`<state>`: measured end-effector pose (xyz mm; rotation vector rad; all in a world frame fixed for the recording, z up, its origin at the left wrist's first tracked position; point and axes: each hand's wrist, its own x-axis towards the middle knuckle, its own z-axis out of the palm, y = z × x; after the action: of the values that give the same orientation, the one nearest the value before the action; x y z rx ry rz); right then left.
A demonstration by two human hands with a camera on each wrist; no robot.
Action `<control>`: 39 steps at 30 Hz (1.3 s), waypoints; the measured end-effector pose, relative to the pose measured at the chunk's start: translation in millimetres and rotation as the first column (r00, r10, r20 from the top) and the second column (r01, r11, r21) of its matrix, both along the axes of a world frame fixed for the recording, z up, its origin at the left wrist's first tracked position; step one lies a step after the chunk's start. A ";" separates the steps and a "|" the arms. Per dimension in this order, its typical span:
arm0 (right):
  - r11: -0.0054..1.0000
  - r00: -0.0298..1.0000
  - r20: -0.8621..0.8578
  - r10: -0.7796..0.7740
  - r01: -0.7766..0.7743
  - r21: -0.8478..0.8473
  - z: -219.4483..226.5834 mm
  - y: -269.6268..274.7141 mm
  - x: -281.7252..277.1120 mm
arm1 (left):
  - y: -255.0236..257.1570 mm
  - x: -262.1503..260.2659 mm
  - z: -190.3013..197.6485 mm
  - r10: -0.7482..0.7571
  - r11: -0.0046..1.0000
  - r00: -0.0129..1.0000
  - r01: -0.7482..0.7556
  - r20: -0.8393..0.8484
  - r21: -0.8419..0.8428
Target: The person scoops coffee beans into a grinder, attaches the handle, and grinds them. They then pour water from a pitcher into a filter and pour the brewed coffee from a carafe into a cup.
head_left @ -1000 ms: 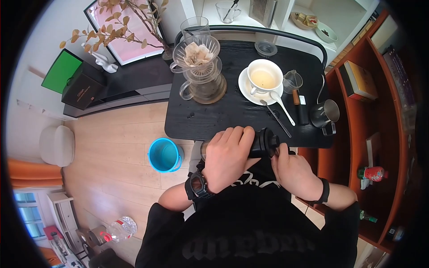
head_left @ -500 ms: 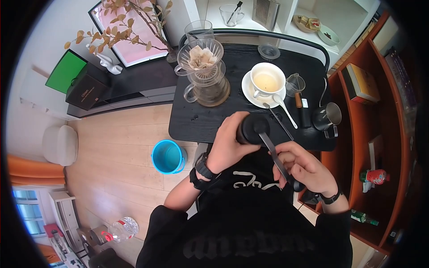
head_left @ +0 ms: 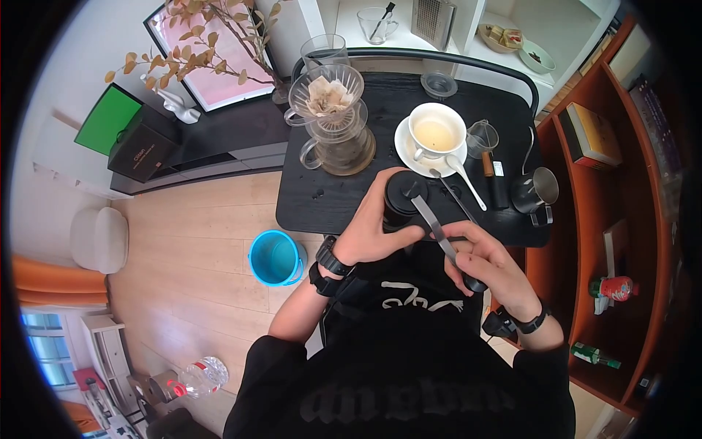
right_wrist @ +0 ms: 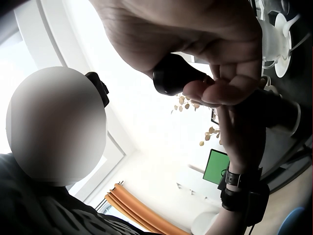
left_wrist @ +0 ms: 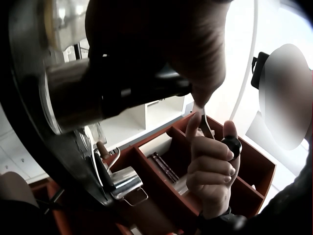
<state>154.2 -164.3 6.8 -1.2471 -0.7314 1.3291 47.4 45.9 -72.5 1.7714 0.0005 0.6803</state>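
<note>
The left hand (head_left: 365,235) grips the grinder (head_left: 398,208) by the table's (head_left: 322,208) near edge, fingers curled round it; the right hand (head_left: 501,272) grips the crank (head_left: 434,225), fingers curled near its knob (head_left: 475,284). Turning likely goes best with the body braced and the circles smooth.

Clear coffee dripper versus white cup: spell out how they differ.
The coffee dripper is clear and ribbed; the white cup is opaque and smooth. The dripper holds a paper filter, while the cup holds a pale yellowish liquid. The dripper sits up on a clear carafe, whereas the cup stands on a white saucer. Both are round, open at the top and have a side handle.
</note>
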 end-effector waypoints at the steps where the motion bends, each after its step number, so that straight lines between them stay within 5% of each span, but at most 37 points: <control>1: 1.000 1.000 -0.020 0.008 -0.008 -0.009 2.7 -0.4 0.3 | 3.4 -0.1 1.0 -0.039 0.998 0.999 0.040 0.010 -0.050; 7: 0.982 0.983 -0.014 0.183 -0.182 0.053 -8.3 16.7 20.7 | 8.7 6.0 -1.2 -0.098 0.959 0.994 0.079 -0.057 -0.271; 8: 0.982 0.977 0.101 0.189 -0.186 -0.032 -7.1 25.9 28.1 | 7.5 7.4 -5.0 -0.074 0.952 0.997 0.059 -0.037 -0.300; 14: 0.989 0.947 0.294 -0.129 0.143 -0.026 -29.6 80.9 24.0 | -5.5 12.8 -7.1 0.067 0.923 0.998 -0.056 0.018 -0.381; 20: 0.986 0.952 0.258 -0.162 0.148 0.073 -32.3 87.2 22.7 | -6.7 14.7 -8.4 0.090 0.912 0.995 -0.067 0.038 -0.404; 39: 0.994 0.988 0.118 -0.104 0.101 0.028 -31.7 84.8 28.6 | -6.6 12.0 -4.0 0.122 0.930 0.993 -0.117 -0.010 -0.349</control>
<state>182.8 -79.5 -24.9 -1.3376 -0.7530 1.1676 59.4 39.4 -76.4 1.4324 0.2111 0.7298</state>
